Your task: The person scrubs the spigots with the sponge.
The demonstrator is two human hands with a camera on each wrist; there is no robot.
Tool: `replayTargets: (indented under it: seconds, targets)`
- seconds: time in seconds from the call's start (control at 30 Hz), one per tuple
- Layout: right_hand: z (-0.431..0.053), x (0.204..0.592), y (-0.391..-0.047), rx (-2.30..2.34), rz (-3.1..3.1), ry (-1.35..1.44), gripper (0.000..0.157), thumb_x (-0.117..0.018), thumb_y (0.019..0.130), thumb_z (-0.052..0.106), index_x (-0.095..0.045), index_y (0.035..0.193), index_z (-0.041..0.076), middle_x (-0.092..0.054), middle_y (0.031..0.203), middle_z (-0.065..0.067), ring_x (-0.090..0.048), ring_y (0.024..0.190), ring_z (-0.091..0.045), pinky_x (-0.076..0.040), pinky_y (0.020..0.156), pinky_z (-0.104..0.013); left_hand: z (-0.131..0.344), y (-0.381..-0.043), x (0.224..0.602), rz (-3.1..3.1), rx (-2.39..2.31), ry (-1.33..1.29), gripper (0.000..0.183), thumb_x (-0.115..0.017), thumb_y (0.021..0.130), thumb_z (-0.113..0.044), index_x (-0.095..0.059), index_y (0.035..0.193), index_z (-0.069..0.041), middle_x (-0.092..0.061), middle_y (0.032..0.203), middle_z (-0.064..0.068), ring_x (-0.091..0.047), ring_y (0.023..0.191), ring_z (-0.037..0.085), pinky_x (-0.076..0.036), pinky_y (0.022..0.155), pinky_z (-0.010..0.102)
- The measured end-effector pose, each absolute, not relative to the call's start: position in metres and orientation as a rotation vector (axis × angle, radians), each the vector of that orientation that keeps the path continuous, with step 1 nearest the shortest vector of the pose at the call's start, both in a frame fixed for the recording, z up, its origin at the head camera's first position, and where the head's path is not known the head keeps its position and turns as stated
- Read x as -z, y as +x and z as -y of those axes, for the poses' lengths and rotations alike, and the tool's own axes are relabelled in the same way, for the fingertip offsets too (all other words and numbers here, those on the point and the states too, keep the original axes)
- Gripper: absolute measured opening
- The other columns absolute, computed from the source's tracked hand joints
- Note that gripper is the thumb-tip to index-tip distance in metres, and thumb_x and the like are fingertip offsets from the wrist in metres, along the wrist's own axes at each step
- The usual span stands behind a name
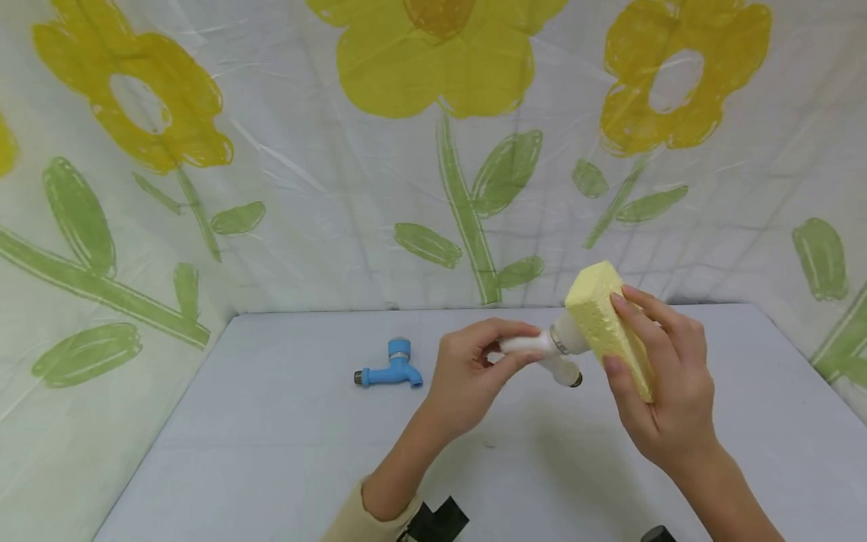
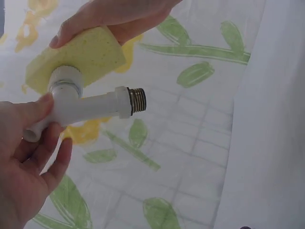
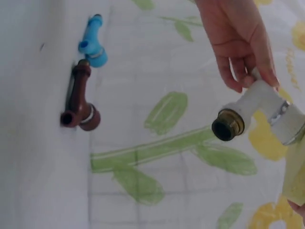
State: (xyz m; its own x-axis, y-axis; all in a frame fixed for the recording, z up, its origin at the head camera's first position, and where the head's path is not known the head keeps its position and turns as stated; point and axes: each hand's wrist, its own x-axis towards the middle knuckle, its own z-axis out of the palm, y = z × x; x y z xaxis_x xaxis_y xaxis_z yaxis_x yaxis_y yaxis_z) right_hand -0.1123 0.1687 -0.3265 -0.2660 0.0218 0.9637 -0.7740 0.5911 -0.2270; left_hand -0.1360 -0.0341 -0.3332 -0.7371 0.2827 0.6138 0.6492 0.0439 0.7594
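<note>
My left hand (image 1: 466, 378) pinches a white plastic tap (image 1: 527, 345) by its spout end, between thumb and fingers, above the table. My right hand (image 1: 670, 380) grips a yellow sponge (image 1: 612, 331), its thumb on one side and its fingers on the other. Against the tap's round knob (image 2: 66, 78) lies the sponge's face, touching it in the left wrist view. The tap's threaded brass-coloured inlet (image 2: 138, 100) points away from both hands. In the right wrist view the sponge shows only in part at the edge.
A blue tap (image 1: 391, 369) lies on the pale table (image 1: 271, 452), left of the hands. The right wrist view also shows a dark red tap (image 3: 81, 98) beside it, which the head view does not show. Behind the table hangs a flower-painted sheet (image 1: 305, 248).
</note>
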Motion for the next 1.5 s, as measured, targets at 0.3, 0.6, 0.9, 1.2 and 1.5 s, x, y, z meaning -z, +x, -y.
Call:
replayTargets:
  seconds: [0.3,0.6,0.9,1.2,1.5]
  targets:
    - [-0.172,0.332,-0.116,-0.933,1.719,0.660,0.056,-0.055,0.108,0.042,-0.068,0.123,-0.011,-0.069,0.129,-0.022,-0.056,0.121,-0.014,-0.041,0.102,-0.013,0.030,-0.136,0.333,1.953,1.994,-0.858,0.022,-0.063,0.103,0.003,-0.062,0.125,0.005,-0.062,0.122,0.023,-0.073,0.097,0.034,-0.063,0.077,0.026]
    - [-0.183,0.341,-0.120,-0.922,1.872,0.648,0.056,-0.054,0.109,0.044,-0.069,0.129,-0.006,-0.067,0.128,-0.028,-0.053,0.113,-0.013,-0.038,0.089,-0.016,0.008,-0.144,0.348,1.732,2.814,-0.277,0.035,-0.048,0.114,-0.012,-0.044,0.147,-0.001,-0.056,0.132,0.015,-0.073,0.088,0.022,-0.065,0.088,0.042]
    - [-0.196,0.344,-0.126,-0.930,2.030,0.572,0.039,-0.060,0.102,0.015,-0.067,0.138,0.001,-0.065,0.134,-0.024,-0.055,0.116,-0.025,-0.041,0.084,-0.027,0.004,-0.150,0.361,1.529,3.223,-0.286,0.045,-0.043,0.113,-0.001,-0.039,0.157,0.001,-0.044,0.159,0.023,-0.059,0.134,0.041,-0.047,0.116,0.049]
    - [-0.219,0.343,-0.124,-0.967,2.074,0.454,0.042,-0.061,0.098,0.006,-0.067,0.139,0.003,-0.066,0.135,-0.020,-0.047,0.126,-0.001,-0.033,0.094,-0.016,-0.010,-0.163,0.378,2.125,2.688,-0.514,0.042,-0.069,0.099,0.005,-0.064,0.140,-0.003,-0.062,0.135,0.007,-0.076,0.095,0.017,-0.063,0.088,0.034]
    - [-0.238,0.345,-0.129,-0.940,2.042,0.415,0.040,-0.062,0.097,0.006,-0.068,0.136,0.002,-0.068,0.131,-0.016,-0.046,0.109,0.006,-0.034,0.082,-0.023,-0.037,-0.187,0.394,2.781,0.765,-1.220,0.036,-0.075,0.097,-0.005,-0.071,0.133,-0.010,-0.071,0.132,0.002,-0.066,0.113,0.008,-0.050,0.094,0.012]
